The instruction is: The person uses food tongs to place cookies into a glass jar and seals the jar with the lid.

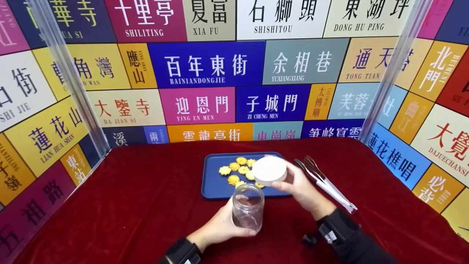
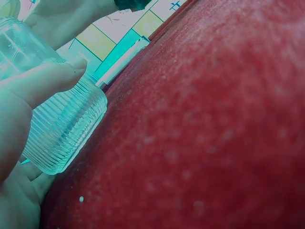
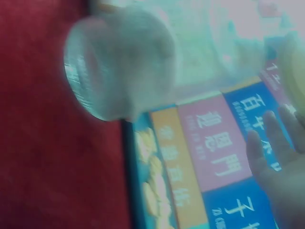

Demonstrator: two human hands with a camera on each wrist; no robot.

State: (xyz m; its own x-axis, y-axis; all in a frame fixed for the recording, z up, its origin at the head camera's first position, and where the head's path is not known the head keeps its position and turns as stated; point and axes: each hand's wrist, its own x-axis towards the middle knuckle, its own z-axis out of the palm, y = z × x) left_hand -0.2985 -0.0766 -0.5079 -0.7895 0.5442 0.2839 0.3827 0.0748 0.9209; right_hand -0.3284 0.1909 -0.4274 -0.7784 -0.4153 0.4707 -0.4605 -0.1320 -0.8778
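Note:
In the head view, my left hand (image 1: 221, 224) grips a clear glass jar (image 1: 250, 216), with the thumb across its front. The jar's mouth is uncovered and faces up. Ribbed glass (image 2: 71, 131) shows at its lower part in the left wrist view, close to the red cloth; whether it touches cannot be told. My right hand (image 1: 302, 189) holds a round white lid (image 1: 269, 169) by its edge, above and to the right of the jar's mouth. Behind both hands, a blue tray (image 1: 211, 189) bears several yellow cookies (image 1: 233, 179), some hidden by the lid.
Tongs (image 1: 331, 190) with light handles and dark tips lie to the right of the tray. A small black object (image 1: 309, 240) is near my right wrist. Red cloth (image 1: 128, 205) covers the table. Signboard walls (image 1: 205, 64) and clear posts (image 1: 390, 69) stand around it.

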